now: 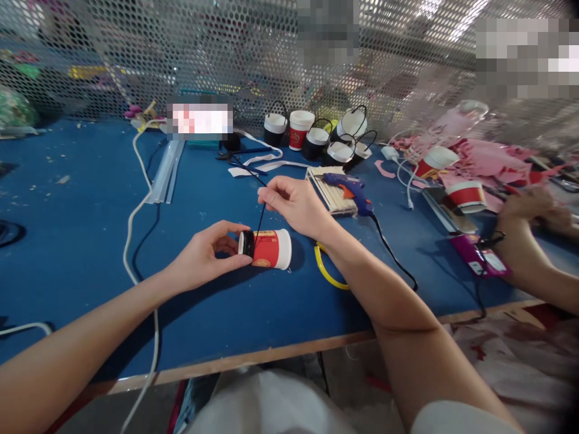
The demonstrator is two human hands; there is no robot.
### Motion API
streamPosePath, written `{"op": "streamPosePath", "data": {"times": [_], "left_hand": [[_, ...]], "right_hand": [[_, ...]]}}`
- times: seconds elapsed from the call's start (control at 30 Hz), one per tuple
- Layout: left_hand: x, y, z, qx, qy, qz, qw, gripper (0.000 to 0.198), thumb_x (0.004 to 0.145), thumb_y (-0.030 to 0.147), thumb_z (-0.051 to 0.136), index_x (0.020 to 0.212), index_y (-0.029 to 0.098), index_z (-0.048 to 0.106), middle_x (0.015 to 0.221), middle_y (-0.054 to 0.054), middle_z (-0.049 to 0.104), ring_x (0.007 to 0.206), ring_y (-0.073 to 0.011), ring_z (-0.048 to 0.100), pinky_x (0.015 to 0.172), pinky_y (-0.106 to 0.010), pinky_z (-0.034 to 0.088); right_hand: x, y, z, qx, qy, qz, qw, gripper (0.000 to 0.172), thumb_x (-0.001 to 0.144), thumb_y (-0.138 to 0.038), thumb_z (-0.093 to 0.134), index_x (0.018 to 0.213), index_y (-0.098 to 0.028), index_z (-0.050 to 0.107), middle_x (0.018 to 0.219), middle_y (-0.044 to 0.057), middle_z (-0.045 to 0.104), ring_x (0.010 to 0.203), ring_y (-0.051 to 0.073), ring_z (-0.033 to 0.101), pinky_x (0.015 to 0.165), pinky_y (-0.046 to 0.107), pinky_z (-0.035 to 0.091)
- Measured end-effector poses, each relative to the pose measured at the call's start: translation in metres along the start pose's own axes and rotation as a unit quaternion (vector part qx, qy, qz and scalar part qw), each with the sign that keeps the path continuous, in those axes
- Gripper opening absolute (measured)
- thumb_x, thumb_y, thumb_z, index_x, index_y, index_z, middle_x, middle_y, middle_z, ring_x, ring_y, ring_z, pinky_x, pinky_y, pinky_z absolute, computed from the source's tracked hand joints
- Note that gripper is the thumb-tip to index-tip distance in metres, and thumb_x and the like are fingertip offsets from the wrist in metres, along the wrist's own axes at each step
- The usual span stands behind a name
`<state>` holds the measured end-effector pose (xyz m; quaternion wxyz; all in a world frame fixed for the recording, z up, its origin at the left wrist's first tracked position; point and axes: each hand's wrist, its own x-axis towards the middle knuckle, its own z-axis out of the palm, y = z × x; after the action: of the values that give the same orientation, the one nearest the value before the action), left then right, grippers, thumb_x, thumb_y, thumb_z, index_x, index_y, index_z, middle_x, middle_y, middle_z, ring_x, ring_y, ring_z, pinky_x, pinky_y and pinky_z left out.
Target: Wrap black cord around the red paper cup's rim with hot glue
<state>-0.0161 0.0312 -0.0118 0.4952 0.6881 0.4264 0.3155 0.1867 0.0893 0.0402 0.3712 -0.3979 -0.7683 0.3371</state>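
Note:
A red and white paper cup (272,249) lies on its side, its base end toward my left hand (208,252). My left fingers and thumb grip that end, where black cord (248,244) is wound around the cup. In a pinch, my right hand (289,202) holds the black cord above the cup. One stretch runs from those fingers down to the winding, and the loose tail trails up and left toward the back of the table. Part of the cup's end is hidden by my left fingers.
Behind stand several cups with black handles (315,142). A blue glue gun (357,191) rests on a bundle of pale sticks (332,196). A yellow ring (328,271) is under my right forearm. A white cable (131,241) crosses at left. At right, a co-worker's arm (527,235) is near pink scraps.

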Motion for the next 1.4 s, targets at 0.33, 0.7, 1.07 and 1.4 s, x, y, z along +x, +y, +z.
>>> {"op": "streamPosePath", "data": {"times": [0.33, 0.7, 1.07, 1.4], "left_hand": [[0.000, 0.002, 0.000, -0.008, -0.018, -0.029, 0.999, 0.055, 0.072, 0.041, 0.071, 0.116, 0.015, 0.052, 0.087, -0.006, 0.065, 0.077, -0.0176, 0.063, 0.072, -0.033, 0.053], [-0.002, 0.003, 0.002, 0.010, -0.013, 0.014, 1.000, 0.049, 0.073, 0.038, 0.071, 0.113, 0.016, 0.054, 0.089, -0.006, 0.065, 0.074, -0.0173, 0.064, 0.069, -0.034, 0.056], [-0.006, 0.004, 0.003, 0.136, 0.019, 0.177, 0.975, 0.047, 0.075, 0.031, 0.071, 0.117, 0.018, 0.054, 0.114, -0.011, 0.055, 0.093, -0.0195, 0.062, 0.083, -0.035, 0.056], [-0.006, 0.007, 0.001, 0.282, 0.036, 0.249, 0.926, 0.044, 0.081, 0.032, 0.065, 0.121, 0.021, 0.050, 0.119, -0.011, 0.055, 0.112, -0.0234, 0.055, 0.097, -0.038, 0.048]], "right_hand": [[0.000, 0.002, 0.000, -0.036, 0.005, -0.011, 0.999, 0.032, 0.089, -0.041, 0.050, 0.071, -0.015, 0.057, 0.060, -0.002, 0.052, 0.055, 0.008, 0.045, 0.053, 0.022, 0.034], [0.000, 0.002, 0.004, -0.072, 0.003, 0.016, 0.997, 0.032, 0.089, -0.040, 0.049, 0.069, -0.016, 0.057, 0.065, -0.001, 0.058, 0.058, 0.009, 0.047, 0.060, 0.023, 0.035], [-0.002, 0.005, 0.011, -0.104, -0.060, 0.044, 0.992, 0.030, 0.089, -0.037, 0.049, 0.070, -0.015, 0.058, 0.064, 0.000, 0.058, 0.059, 0.010, 0.048, 0.058, 0.024, 0.031], [-0.004, 0.006, 0.013, -0.123, -0.118, 0.043, 0.984, 0.029, 0.088, -0.036, 0.049, 0.070, -0.016, 0.058, 0.065, -0.001, 0.058, 0.060, 0.009, 0.046, 0.059, 0.024, 0.030]]}}
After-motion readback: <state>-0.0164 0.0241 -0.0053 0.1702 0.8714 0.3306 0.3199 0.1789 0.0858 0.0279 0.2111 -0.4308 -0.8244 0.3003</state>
